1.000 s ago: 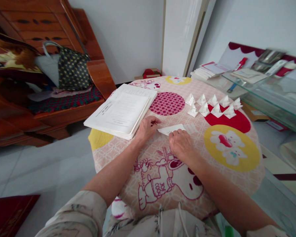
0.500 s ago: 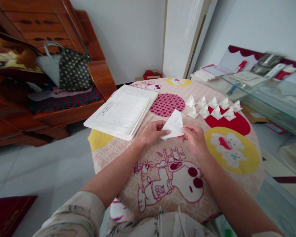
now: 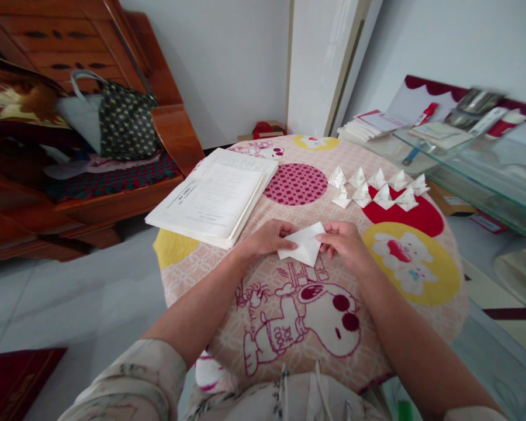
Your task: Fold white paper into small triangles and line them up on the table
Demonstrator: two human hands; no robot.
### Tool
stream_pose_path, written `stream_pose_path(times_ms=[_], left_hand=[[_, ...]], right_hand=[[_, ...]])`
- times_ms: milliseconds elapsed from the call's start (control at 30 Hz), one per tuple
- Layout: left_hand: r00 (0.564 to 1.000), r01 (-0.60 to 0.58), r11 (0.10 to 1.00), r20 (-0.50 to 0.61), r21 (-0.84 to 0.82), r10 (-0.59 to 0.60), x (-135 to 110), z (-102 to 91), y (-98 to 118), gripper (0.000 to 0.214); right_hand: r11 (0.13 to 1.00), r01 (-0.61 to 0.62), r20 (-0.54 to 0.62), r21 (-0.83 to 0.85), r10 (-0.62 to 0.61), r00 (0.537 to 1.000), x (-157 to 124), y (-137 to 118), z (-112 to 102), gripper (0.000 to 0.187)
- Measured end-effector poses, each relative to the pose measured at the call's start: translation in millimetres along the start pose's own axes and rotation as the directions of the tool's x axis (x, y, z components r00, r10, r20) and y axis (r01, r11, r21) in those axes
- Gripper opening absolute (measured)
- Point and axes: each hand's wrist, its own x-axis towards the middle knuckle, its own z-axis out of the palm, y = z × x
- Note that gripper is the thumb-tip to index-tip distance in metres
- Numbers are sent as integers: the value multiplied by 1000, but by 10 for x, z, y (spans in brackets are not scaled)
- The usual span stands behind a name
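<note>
Between my hands is a small folded piece of white paper (image 3: pixel 304 244), with faint print lines on its right part. My left hand (image 3: pixel 272 238) pinches its left side, thumb on top. At the right edge, my right hand (image 3: pixel 342 241) grips it between thumb and fingers. Both hands are above the patterned tablecloth (image 3: pixel 289 280). Beyond my right hand, several folded white paper pieces (image 3: pixel 383 196) stand in two rows with pointed tips up. To the left of my hands lies a stack of printed paper sheets (image 3: pixel 214 196).
A glass shelf (image 3: pixel 477 155) holding papers, a metal container and a red marker (image 3: pixel 426 114) borders the table's right side. At the left stands a wooden bench (image 3: pixel 175 131) with a patterned bag (image 3: pixel 127 120) on it. More papers (image 3: pixel 370 126) lie at the back right.
The folded paper has been turned, so its upper point now leans to the right and a corner points down toward me. Both hands still hold it, the left slightly lower.
</note>
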Motion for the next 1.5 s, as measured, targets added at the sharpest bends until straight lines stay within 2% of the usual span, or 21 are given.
stream_pose_path(times_ms=[100,200,267,333,500,600,700,833,967,1033,1100,1200,1333,1400,1500], left_hand=[[989,-67,966,-112,249,97,-6,-27,0,28],[971,-62,894,-179,444,156,-33,-22,14,29],[963,-56,851,-196,522,184,-53,-8,24,32],[958,-69,823,-191,563,211,-69,1,28,33],[959,-98,807,-160,582,232,-97,-1,32,35],[959,-98,790,-154,605,236,-107,8,43,35],[954,-118,773,-143,624,262,-113,31,42,37],[930,-188,708,-109,681,352,-133,80,2,34],[900,-234,545,-33,805,435,-192,174,-19,32],[904,-224,441,17,869,427,-237,234,-2,29],[916,-217,350,66,911,395,-287,293,27,25],[938,-172,290,66,941,341,-360,361,63,22],[954,-143,285,56,948,293,-423,408,82,20],[959,-118,319,25,941,281,-431,414,85,19],[958,-48,438,-82,898,273,-402,397,68,22]], right_hand=[[944,83,-45,-320,-102,994,3,6,-15,12],[747,129,-85,-652,-241,967,-23,-52,9,8],[652,113,-84,-750,-263,961,-32,-96,18,8],[637,109,-70,-763,-249,966,-17,-118,2,7],[677,175,26,-715,-224,974,77,-80,-102,7],[656,241,69,-715,-277,958,101,-64,-111,7],[565,367,151,-739,-392,907,104,-64,-75,17],[438,493,280,-752,-465,840,98,-44,-52,16],[253,536,373,-806,-486,790,24,-7,-57,26],[156,549,428,-821,-468,773,-31,8,-52,28],[101,557,462,-824,-449,765,-76,27,-45,30],[111,559,467,-822,-434,771,-101,66,-52,31],[207,543,423,-814,-430,798,-97,100,-95,30],[247,550,418,-798,-429,801,-105,96,-116,28],[313,569,411,-760,-447,795,-124,74,-121,24]])
